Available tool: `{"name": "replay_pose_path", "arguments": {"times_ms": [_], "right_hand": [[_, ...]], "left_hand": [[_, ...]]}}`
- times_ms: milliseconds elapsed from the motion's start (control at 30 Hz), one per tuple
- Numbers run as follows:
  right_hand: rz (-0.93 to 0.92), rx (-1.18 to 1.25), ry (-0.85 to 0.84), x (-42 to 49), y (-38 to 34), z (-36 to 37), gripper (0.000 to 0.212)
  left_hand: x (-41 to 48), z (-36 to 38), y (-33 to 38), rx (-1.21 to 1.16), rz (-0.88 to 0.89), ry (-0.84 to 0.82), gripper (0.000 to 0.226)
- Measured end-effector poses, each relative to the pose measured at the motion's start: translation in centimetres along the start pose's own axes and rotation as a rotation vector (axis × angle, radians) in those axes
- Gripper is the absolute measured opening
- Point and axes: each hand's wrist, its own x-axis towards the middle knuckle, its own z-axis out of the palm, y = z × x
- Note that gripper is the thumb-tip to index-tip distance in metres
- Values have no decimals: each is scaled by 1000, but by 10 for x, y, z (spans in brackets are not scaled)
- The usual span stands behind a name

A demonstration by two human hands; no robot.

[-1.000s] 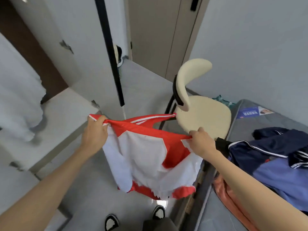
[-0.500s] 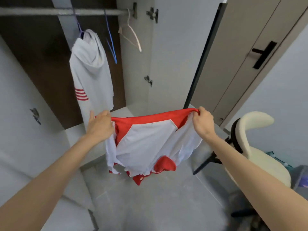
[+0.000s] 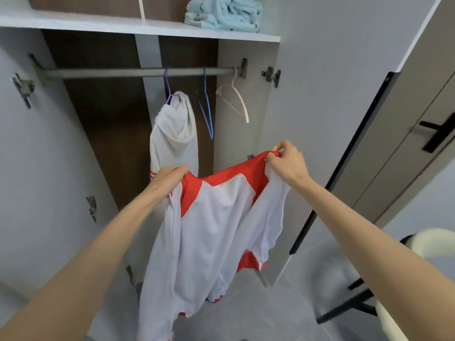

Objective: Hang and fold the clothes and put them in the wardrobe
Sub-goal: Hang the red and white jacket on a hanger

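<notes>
Left hand (image 3: pixel 170 177) and right hand (image 3: pixel 287 164) clutch the red-and-white jacket (image 3: pixel 221 217) — white hoodie (image 3: pixel 174 134), blue hanger (image 3: pixel 206 112), pink hanger (image 3: pixel 240 102) hang behind.

On the rail (image 3: pixel 110 72), the hoodie (image 3: pixel 173 134) hangs left of two hangers (image 3: pixel 239 99); a folded blanket (image 3: pixel 224 13) lies on the shelf (image 3: pixel 123 24) above.

- A home bedroom is indicated.
- An open wardrobe (image 3: pixel 105 131) is seen, with a rail (image 3: pixel 110 72) on which a white hoodie (image 3: pixel 173 134), a blue hanger (image 3: pixel 206 107) and a pink hanger (image 3: pixel 237 100) are hung.
- A folded light-blue blanket (image 3: pixel 224 12) is stored on the shelf (image 3: pixel 98 23).
- A room door (image 3: pixel 398 156), a cream chair (image 3: pixel 429 242) and a grey tiled floor (image 3: pixel 283 313) are seen alongside.
</notes>
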Motion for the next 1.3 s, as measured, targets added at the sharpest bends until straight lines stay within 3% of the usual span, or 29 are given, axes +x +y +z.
{"name": "replay_pose_path", "arguments": {"times_ms": [133,200,333,500,633,800,900,1000,1067,1200,1300], "right_hand": [[-96,-37,-69,51,-6,21,4],[-167,-107,-165,80,-4,31,12],[-291,-184,-387,130,-2,49,40],[-452,-14,-584,190,-13,68,30],[-543,73,-722,221,-26,87,26],[-492,108,-764,257,-29,111,16],[-370,138,-814,280,-28,121,12],[-211,142,-992,307,-31,136,23],[-117,193,-935,324,-38,153,35],[0,300,-512,364,-64,205,57],[69,361,-486,397,-85,241,73]], "left_hand": [[49,-1,-3,138,91,160,20],[76,-3,-8,284,135,183,13],[118,1,-5,492,197,-34,46],[166,31,13,448,176,-156,67],[197,59,30,301,296,-211,61],[239,69,27,117,282,-242,21],[263,64,20,125,284,-177,19],[285,54,12,159,279,-193,25],[300,43,5,260,269,-211,32],[331,25,-7,481,271,-222,37],[349,14,-8,489,291,-180,30]]}}
